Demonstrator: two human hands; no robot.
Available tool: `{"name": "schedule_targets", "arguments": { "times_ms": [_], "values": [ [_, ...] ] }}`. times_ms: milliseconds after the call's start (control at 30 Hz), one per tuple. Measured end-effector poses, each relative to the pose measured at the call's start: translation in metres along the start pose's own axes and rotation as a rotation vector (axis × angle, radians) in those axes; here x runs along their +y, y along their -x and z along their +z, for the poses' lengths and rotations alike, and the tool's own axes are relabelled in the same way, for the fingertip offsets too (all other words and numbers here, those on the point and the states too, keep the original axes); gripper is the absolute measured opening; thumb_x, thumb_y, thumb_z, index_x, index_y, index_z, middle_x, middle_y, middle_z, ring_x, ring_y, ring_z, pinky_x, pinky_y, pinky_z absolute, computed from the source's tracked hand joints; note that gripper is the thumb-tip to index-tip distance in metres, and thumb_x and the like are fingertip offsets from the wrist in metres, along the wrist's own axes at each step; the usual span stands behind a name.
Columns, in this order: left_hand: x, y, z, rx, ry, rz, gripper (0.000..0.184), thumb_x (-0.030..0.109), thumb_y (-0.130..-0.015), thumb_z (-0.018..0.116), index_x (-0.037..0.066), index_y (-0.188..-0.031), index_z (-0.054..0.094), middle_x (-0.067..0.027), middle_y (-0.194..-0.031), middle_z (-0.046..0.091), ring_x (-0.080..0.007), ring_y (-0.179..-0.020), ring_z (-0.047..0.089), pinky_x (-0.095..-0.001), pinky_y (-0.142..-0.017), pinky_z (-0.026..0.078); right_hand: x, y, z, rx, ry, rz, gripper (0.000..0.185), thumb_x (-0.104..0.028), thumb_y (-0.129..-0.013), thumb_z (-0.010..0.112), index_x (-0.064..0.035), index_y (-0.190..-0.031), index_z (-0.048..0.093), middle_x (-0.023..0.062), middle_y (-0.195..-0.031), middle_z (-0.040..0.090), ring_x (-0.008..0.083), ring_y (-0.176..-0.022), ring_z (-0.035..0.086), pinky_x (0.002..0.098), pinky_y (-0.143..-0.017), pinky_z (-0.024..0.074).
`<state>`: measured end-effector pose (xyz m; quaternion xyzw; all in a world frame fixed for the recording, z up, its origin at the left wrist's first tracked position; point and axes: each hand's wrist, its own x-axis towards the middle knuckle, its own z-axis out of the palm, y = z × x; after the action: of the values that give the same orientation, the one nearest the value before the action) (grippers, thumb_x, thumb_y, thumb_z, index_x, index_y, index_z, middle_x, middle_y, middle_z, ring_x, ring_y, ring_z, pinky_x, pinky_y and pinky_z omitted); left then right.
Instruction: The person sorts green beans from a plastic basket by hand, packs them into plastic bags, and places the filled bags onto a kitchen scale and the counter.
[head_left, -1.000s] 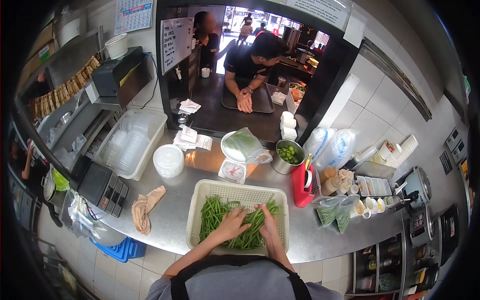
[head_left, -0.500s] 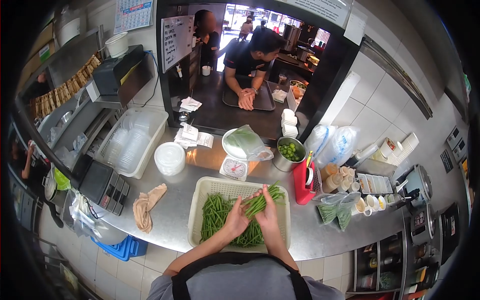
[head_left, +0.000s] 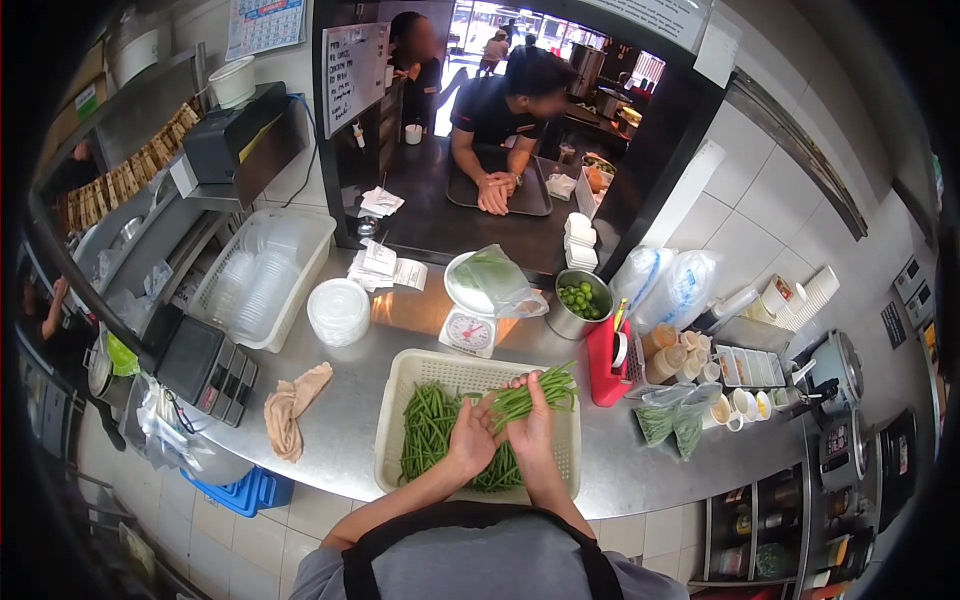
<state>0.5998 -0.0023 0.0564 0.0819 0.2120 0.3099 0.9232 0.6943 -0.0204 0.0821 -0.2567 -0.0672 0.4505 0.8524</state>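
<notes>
A bunch of green beans (head_left: 548, 388) is gripped in my right hand (head_left: 532, 428), with the stalks poking out to the right past the thumb. Palm up, my left hand (head_left: 474, 440) lies just left of it, fingers apart and tips close to the ends of the bunch; whether they touch cannot be made out. Below both hands sits a cream perforated basket (head_left: 391, 378) with loose green beans (head_left: 428, 430) piled mainly on its left and near side. Behind the basket stands a kitchen scale (head_left: 468, 331) carrying a plastic bag of greens (head_left: 492, 276).
On the steel counter (head_left: 345, 425) are a cloth (head_left: 296, 410), stacked round lids (head_left: 338, 312), a metal pot of green limes (head_left: 580, 298), a red holder (head_left: 606, 368) and bagged greens (head_left: 672, 418). Beyond the pass window, a person leans over a dark tray (head_left: 528, 196).
My right hand and its bunch have shifted slightly to the right. My left hand has opened somewhat and moved a little apart from it. The view has tilted slightly.
</notes>
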Motion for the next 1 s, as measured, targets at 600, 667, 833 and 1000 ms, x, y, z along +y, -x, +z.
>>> {"name": "schedule_targets", "arguments": {
  "times_ms": [600, 667, 833, 1000],
  "values": [
    [-0.028, -0.069, -0.054, -0.549, -2.545, -0.006, 0.094, 0.057, -0.078, 0.053, -0.006, -0.137, 0.016, -0.0285, -0.138, 0.024, -0.0407, -0.128, 0.024, -0.0533, -0.103, 0.018, -0.070, 0.008, -0.054, 0.013, -0.061, -0.122, 0.005, -0.012, -0.089, 0.054, -0.0129, -0.093, 0.052, -0.0012, -0.078, 0.051, 0.0116, -0.074, 0.049, 0.0345, -0.079, 0.0428],
    [-0.042, -0.050, -0.039, -0.613, -2.738, 0.045, 0.090, 0.050, -0.077, 0.059, -0.007, -0.135, 0.020, -0.0286, -0.133, 0.032, -0.0392, -0.125, 0.030, -0.0519, -0.099, 0.025, -0.071, 0.013, -0.066, 0.067, -0.044, -0.132, 0.004, -0.013, -0.089, 0.054, -0.0127, -0.093, 0.052, -0.0013, -0.077, 0.052, 0.0114, -0.073, 0.050, 0.0343, -0.078, 0.0432],
    [-0.054, -0.060, -0.048, -0.555, -2.676, 0.251, 0.046, 0.022, -0.075, 0.060, -0.006, -0.110, 0.050, -0.0201, -0.108, 0.054, -0.0317, -0.103, 0.050, -0.0443, -0.083, 0.038, -0.074, 0.025, -0.080, 0.117, -0.009, -0.131, 0.003, -0.014, -0.089, 0.054, -0.0119, -0.091, 0.052, -0.0010, -0.077, 0.052, 0.0112, -0.072, 0.052, 0.0334, -0.077, 0.0439],
    [-0.040, -0.069, -0.059, -0.563, -2.598, 0.245, 0.021, 0.007, -0.075, 0.054, 0.002, -0.094, 0.061, -0.0163, -0.098, 0.058, -0.0310, -0.097, 0.054, -0.0439, -0.082, 0.039, -0.074, 0.030, -0.086, 0.165, 0.081, -0.069, 0.009, -0.009, -0.086, 0.057, -0.0100, -0.093, 0.051, 0.0010, -0.077, 0.051, 0.0129, -0.073, 0.051, 0.0341, -0.074, 0.0446]
  ]
}}
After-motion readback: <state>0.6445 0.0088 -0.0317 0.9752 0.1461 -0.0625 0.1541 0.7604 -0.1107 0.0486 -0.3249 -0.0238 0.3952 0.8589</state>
